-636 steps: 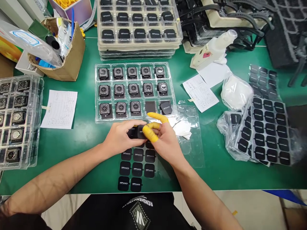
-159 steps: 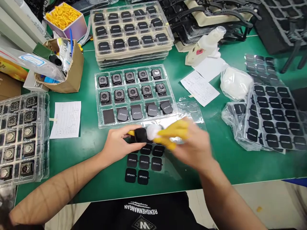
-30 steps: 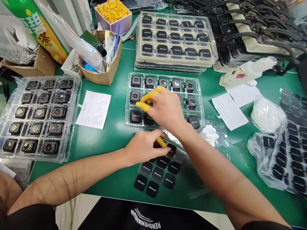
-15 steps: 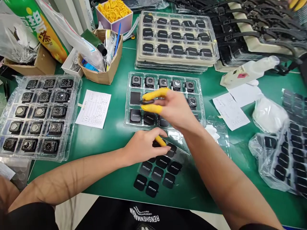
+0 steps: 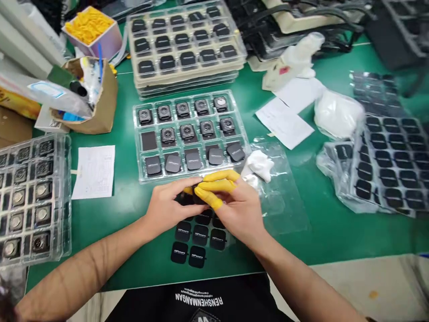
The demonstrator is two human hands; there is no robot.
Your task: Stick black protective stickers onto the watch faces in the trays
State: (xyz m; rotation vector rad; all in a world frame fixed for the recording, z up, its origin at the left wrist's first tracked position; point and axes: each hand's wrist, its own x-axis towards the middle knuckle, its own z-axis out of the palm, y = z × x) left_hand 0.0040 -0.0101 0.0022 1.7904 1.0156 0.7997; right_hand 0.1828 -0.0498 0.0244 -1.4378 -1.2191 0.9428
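Observation:
Both hands meet just in front of the clear plastic tray [image 5: 157, 148], around a dark watch case [image 5: 197, 193] mostly covered by fingers. My left hand [image 5: 164, 203] steadies it from the left. My right hand [image 5: 239, 201], with yellow finger cots, grips it from the right. Rows of black watch cases [image 5: 187, 131] sit in the tray; the left slot of its middle row shows only a dark square. Black rounded-square stickers [image 5: 200, 235] with white lettering lie on a clear sheet below my hands. Similar lettered black squares [image 5: 193, 159] cover the tray's front row.
At left stands another watch tray [image 5: 55, 197] beside a paper form [image 5: 94, 172]. Stacked trays [image 5: 188, 76] and a cardboard box [image 5: 103, 98] of supplies are behind. To the right lie white tissue [image 5: 259, 164], a plastic bottle [image 5: 291, 62], papers [image 5: 284, 123] and sticker sheets [image 5: 390, 165].
My right hand has come back from the tray's left slot to my left hand, and both now hold the watch case. The camera view has swung to the right.

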